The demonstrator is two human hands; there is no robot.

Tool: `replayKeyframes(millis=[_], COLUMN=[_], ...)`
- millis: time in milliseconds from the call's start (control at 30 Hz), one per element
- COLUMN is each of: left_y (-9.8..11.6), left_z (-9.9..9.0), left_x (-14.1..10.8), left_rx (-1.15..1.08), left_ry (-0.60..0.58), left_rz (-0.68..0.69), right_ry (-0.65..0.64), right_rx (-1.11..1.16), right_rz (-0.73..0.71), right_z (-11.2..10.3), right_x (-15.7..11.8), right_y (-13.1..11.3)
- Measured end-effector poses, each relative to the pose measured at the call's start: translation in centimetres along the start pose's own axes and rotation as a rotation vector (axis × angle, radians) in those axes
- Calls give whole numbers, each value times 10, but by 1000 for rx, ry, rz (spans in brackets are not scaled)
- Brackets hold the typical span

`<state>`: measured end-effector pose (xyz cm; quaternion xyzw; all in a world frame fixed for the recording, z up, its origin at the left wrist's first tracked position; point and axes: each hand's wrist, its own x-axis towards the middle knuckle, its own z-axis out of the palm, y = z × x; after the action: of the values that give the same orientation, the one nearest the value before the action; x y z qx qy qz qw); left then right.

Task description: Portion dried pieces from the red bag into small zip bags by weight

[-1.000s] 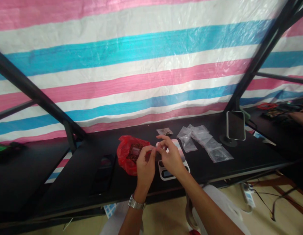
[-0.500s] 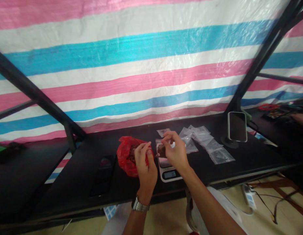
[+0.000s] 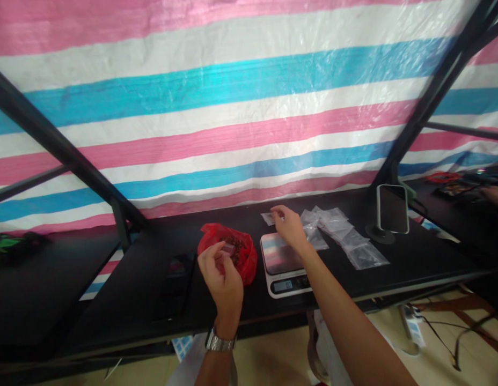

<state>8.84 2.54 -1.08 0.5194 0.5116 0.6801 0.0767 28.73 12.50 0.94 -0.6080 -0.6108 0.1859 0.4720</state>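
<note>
A red plastic bag [image 3: 249,257] holding small brown pieces stands open on the black table. Over its near left side is my left hand [image 3: 222,276], fingers pinched on a small clear bag [image 3: 228,249]. To the right sits a white digital scale [image 3: 281,254], its plate bare. My right hand [image 3: 288,225] reaches past the scale's back edge, with its fingertips at a small clear bag [image 3: 268,218] lying on the table; whether they grip it is unclear. More clear bags [image 3: 341,230] lie overlapping to the right of the scale.
A phone [image 3: 393,209] stands upright on a round holder at the right. A dark phone [image 3: 176,284] lies left of the red bag. Black metal bars [image 3: 72,161] slant up at both sides. Part of another person's hand [image 3: 496,197] shows at the far right.
My left hand has moved left, over the red bag. My right hand has moved back and slightly right, from above the scale to the small bag behind it. The clear bag of brown pieces has left the scale.
</note>
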Motion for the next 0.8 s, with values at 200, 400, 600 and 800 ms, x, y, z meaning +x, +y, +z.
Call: replayKeyframes(millis=[200,400,600,800], left_y=[-2,-3,-6,1], left_z=[-12,-22,-23,-21], left_x=[7,15,12,8], left_rx=[10,47,52,56], left_ry=[31,88,69,-26], left_rz=[26,99,133,191], right_ry=[212,72,17,173], right_rx=[-64,-284,-233,105], right_rz=[163,335,348,332], right_z=[-62,-88,-86,-88], right_x=[-5,-28,-29,-25], right_y=[42,75,69,51])
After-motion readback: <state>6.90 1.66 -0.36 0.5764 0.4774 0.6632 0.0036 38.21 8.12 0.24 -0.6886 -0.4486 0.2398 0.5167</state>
